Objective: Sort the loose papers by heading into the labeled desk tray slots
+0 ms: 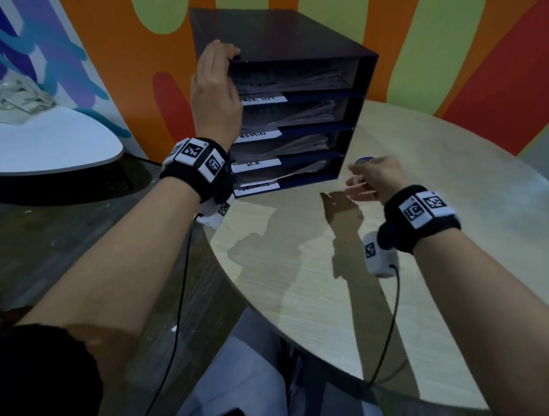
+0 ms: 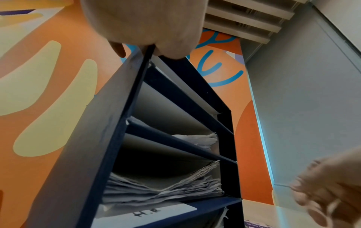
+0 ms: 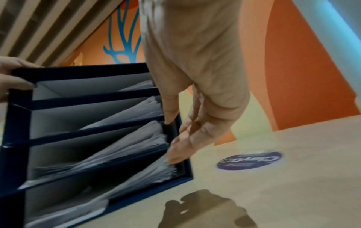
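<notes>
- Gripping the top front left corner of the dark blue four-slot desk tray (image 1: 306,69), the left hand (image 1: 216,87) has its fingers curled over the top panel and its thumb against the front edge; the left wrist view shows the thin top edge pinched between thumb and fingers.
- The tray stands upright on the round light wood table (image 1: 422,279), near its back left edge and close to the orange and green painted wall (image 1: 123,41).
- Stacks of white papers (image 2: 166,189) lie inside the slots, their ragged edges piled toward the tray's right wall; none shows loose on the table.
- White paper labels (image 1: 258,166) with dark handwriting sit on the front lips of the shelves; one seems to read "H.R", the others are too blurred to read.
- The right hand (image 1: 376,181) hovers above the table just right of the tray's lower front corner, fingers apart and loosely extended, holding nothing; it is blurred in every view.
- In the right wrist view its fingertips (image 3: 176,157) lie close to the right ends of the lower stacks, but whether they touch cannot be told.
- A round dark purple sticker (image 3: 250,160) with white lettering lies flat on the table just beyond the right hand.
- Black wristbands with square black-and-white markers (image 1: 193,159) wrap both wrists.
</notes>
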{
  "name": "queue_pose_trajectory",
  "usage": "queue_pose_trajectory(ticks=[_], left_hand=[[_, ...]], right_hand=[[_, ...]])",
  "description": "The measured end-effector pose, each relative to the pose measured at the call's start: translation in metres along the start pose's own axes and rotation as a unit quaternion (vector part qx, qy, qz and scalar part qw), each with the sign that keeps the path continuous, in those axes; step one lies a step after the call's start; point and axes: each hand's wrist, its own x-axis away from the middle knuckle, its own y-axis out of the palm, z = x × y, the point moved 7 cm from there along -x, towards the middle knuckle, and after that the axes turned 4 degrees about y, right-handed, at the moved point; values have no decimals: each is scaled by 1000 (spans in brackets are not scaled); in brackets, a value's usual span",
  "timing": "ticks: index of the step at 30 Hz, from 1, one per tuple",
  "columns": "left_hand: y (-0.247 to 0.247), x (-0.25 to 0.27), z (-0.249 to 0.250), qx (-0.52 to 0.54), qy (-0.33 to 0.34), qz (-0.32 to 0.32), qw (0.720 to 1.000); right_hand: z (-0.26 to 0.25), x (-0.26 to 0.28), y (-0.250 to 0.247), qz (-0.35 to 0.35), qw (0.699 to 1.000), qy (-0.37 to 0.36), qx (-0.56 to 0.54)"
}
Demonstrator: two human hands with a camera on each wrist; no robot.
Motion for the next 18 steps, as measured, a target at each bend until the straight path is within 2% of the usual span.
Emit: queue_pose_trajectory(ticks=[6, 10, 12, 14, 16, 18], left_hand=[[-4, 2, 9, -9, -16, -5, 1000], [-7, 1, 30, -66, -71, -21, 995], [0, 6, 56, -97, -44, -18, 994], [18, 21, 96, -66, 33, -22, 997], [50, 45, 135, 0, 91, -82, 992], [95, 73, 165, 37, 113, -203, 972]], right_hand=[[45, 19, -99, 70, 996, 12, 62], [70, 34, -152, 118, 990, 33, 75], [80, 41, -169, 138, 987, 39, 78], [88, 46, -182, 149, 984, 38, 86], [94, 49, -189, 148, 983, 31, 109], [95, 53, -186, 123, 980, 22, 155]])
